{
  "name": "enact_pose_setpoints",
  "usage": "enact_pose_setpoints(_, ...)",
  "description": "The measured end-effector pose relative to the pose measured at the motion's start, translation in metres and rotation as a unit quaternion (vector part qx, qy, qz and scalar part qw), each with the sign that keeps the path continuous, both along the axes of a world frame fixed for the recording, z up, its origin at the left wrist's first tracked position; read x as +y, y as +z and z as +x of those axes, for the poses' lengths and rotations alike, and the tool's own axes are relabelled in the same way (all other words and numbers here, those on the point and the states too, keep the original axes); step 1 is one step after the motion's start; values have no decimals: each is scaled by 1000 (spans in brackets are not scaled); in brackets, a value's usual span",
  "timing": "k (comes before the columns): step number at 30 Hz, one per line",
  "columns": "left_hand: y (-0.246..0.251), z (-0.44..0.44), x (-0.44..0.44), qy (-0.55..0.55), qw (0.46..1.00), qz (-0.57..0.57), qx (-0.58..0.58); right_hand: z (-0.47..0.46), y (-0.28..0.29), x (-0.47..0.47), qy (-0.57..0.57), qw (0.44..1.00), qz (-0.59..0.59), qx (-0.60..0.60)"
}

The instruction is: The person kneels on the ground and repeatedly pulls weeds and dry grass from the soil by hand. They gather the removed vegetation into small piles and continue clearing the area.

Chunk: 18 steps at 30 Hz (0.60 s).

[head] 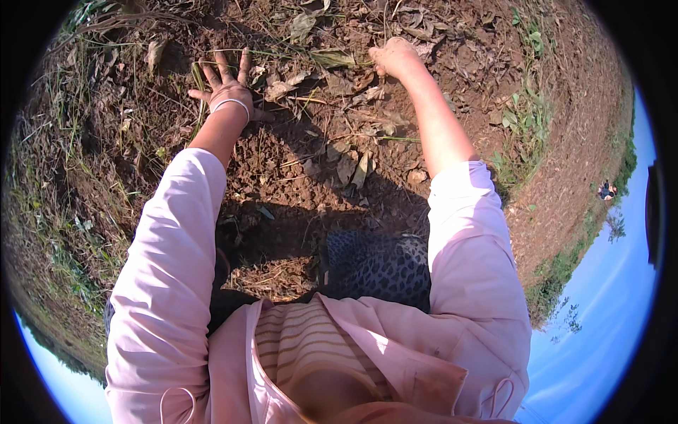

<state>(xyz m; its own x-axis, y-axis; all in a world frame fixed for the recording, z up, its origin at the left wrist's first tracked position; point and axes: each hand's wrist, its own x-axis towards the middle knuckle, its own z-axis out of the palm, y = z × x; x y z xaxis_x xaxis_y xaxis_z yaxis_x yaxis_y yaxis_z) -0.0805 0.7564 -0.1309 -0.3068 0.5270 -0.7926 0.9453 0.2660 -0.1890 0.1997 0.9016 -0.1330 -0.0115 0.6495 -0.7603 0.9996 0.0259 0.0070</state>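
Note:
My left hand (229,89) is spread over the brown soil at the upper left, fingers apart and dirty, with a white band around the wrist. Thin green grass blades pass beside and under its fingers. At the upper centre right, my right hand (394,57) is curled near the ground, its fingers bent; a thin dry stem (386,26) rises beside it. Whether the curled fingers hold that stem or anything else is hidden. A large withered leaf (332,58) lies between the hands. More dry leaves (362,169) rest on the loose soil (275,169) nearer my body.
Grass and weeds (74,265) grow along the left. Green leafy plants (511,119) stand to the right of my right hand. Below is my leg in leopard-patterned cloth (392,265). Far off at the right, a person (606,191) is in the field.

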Motion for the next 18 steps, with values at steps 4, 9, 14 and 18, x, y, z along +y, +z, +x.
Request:
enact_pose_setpoints(4, -2, -1, 0, 0, 1000, 4, -2, 19, -18, 2, -230, 961, 15, 154)
enact_pose_setpoints(9, -10, -2, -5, -17, 1000, 14, 16, 39, -45, -10, -283, 898, 42, 335)
enact_pose_setpoints(14, -24, -6, -12, -16, 998, 64, 1, 32, -9, -20, -350, 779, 107, 509)
enact_pose_setpoints(18, -30, -7, -14, -24, 997, 68, 16, 52, 66, -72, -60, 927, 151, 338)
